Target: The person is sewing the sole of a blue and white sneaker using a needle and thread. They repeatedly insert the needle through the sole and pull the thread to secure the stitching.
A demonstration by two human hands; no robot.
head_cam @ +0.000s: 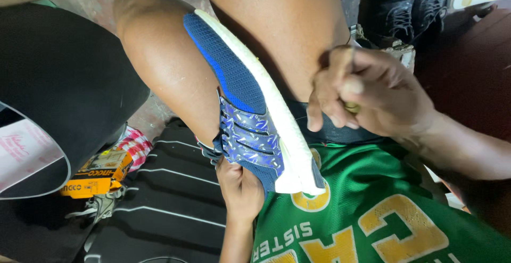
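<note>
The biggest things are the person's two bare knees, pressed close together with a shoe squeezed between them. There is very little open room around the shoe, since skin touches it on both sides. Under the knees sits a green shirt made of shiny cloth with tiny holes and big yellow shapes on it. To the left lies a big dark rounded sheet with a smooth curved edge, and below it a black cloth with thin white stripes. A small orange and yellow box rests beside that cloth.

The shoe is blue, with a bumpy knit top, shiny patterned straps and a thick white sole that looks soft like foam. Its long side runs from the top middle down toward the shirt, and the white sole faces right (toward the right hand).

The right hand is close to the sole's edge, fingers curled in tight around something small and yellowish; what it is cannot be told. The left hand comes up from below and wraps around the lower end of the shoe, fingers closed on the strapped part.
</note>
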